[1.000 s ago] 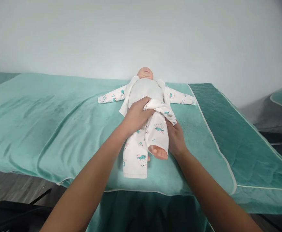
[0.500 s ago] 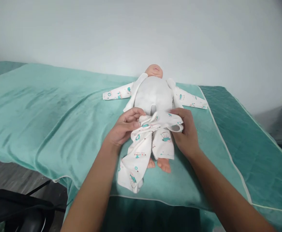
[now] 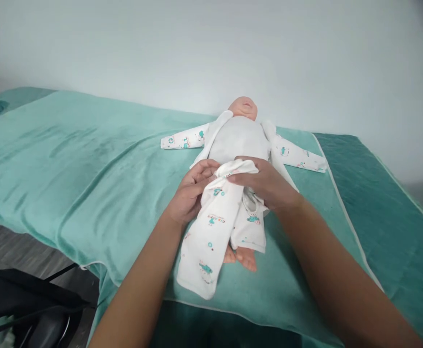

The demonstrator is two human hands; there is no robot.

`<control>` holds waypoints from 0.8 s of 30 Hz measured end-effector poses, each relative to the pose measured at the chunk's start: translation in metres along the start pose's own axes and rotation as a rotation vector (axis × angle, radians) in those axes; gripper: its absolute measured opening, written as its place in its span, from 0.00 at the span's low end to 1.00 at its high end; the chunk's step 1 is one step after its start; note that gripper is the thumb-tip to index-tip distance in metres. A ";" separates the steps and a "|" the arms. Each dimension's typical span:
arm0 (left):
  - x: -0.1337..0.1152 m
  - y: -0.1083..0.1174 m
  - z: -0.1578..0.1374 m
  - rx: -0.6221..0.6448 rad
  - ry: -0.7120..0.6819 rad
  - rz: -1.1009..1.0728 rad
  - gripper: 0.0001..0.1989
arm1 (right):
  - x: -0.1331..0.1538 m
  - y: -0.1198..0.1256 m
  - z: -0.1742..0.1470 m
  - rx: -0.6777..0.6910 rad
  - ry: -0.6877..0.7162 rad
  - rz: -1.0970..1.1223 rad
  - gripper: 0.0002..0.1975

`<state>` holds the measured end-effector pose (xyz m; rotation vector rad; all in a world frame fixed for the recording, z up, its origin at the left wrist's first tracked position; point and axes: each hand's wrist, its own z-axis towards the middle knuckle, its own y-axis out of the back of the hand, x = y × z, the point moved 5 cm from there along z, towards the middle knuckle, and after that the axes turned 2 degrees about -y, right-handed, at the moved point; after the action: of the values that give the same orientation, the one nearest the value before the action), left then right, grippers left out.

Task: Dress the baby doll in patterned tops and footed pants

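A baby doll (image 3: pixel 238 140) lies on its back, its head at the wall side and its bare feet (image 3: pixel 246 257) toward me. Its white printed jacket (image 3: pixel 301 159) is spread wide, with both sleeves stretched out sideways. Over its legs I hold white baby pants (image 3: pixel 211 232) with small teal animal prints. My left hand (image 3: pixel 193 188) pinches the waist edge on the left. My right hand (image 3: pixel 260 179) grips the bunched waistband on the right. One pant leg hangs toward me; the other lies along the doll's leg, partly hidden by my right hand.
A light teal blanket (image 3: pixel 88 159) covers the bed, with a darker teal cover (image 3: pixel 371 193) to the right. A white wall (image 3: pixel 196 53) stands behind. At the lower left are a black chair-like object (image 3: pixel 26 299) and a grey floor (image 3: pixel 11 246).
My right hand has moved left across the waistband, closer to my left hand. The near pant leg hangs straighter. The whole view has shifted slightly, so the doll appears farther right.
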<state>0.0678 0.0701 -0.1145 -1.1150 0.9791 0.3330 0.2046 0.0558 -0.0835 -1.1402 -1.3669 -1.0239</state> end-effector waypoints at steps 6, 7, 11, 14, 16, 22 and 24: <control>0.001 -0.002 0.000 0.040 0.016 0.153 0.25 | -0.003 0.010 -0.002 -0.074 0.007 0.147 0.14; 0.000 -0.002 -0.001 0.058 0.022 0.182 0.26 | -0.003 0.010 -0.002 -0.068 0.019 0.146 0.14; 0.001 -0.005 -0.006 0.128 0.107 0.310 0.23 | -0.002 0.007 -0.003 -0.045 0.067 0.132 0.14; 0.003 -0.005 -0.009 0.090 0.136 0.304 0.17 | 0.000 0.005 -0.005 -0.031 0.084 0.111 0.15; 0.003 -0.004 -0.009 0.009 0.087 0.222 0.17 | 0.003 0.001 -0.008 0.014 0.095 0.073 0.15; 0.001 0.002 -0.009 -0.183 -0.029 0.077 0.20 | 0.009 -0.015 -0.016 0.327 0.039 -0.217 0.14; 0.002 0.002 -0.009 -0.173 -0.010 0.101 0.21 | 0.006 -0.018 -0.019 0.420 0.003 -0.286 0.13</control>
<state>0.0629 0.0624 -0.1182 -1.2205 1.0139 0.5126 0.1907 0.0343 -0.0751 -0.6444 -1.6792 -0.8753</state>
